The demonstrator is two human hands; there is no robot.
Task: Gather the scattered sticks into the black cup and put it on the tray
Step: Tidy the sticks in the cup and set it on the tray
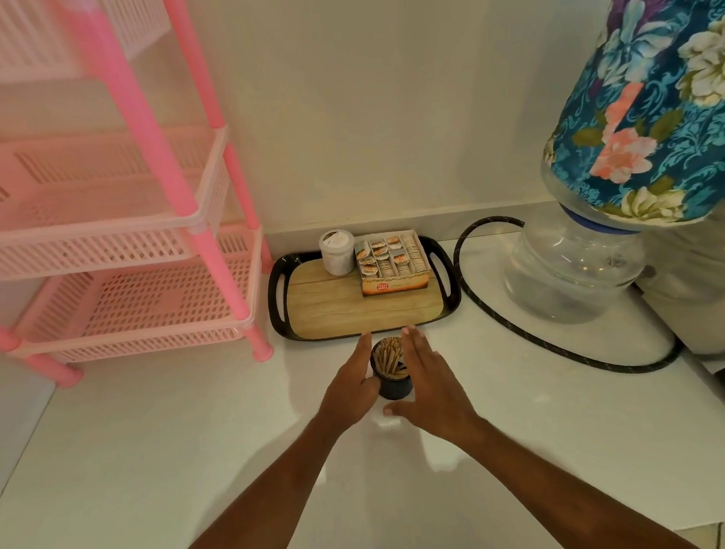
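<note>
Both hands are spread flat, the left hand (352,381) and right hand (429,380) flanking a black cup (393,382) full of tan sticks (389,361). It stands upright on the white counter (193,454), just short of the tray (364,304).

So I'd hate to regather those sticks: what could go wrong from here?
1. The sticks stand loose above the black cup's rim; a tilt could spill them.
2. Both hands look flat beside the cup, so any grip seems loose.
3. The tray's raised rim could catch the cup's base.
</note>
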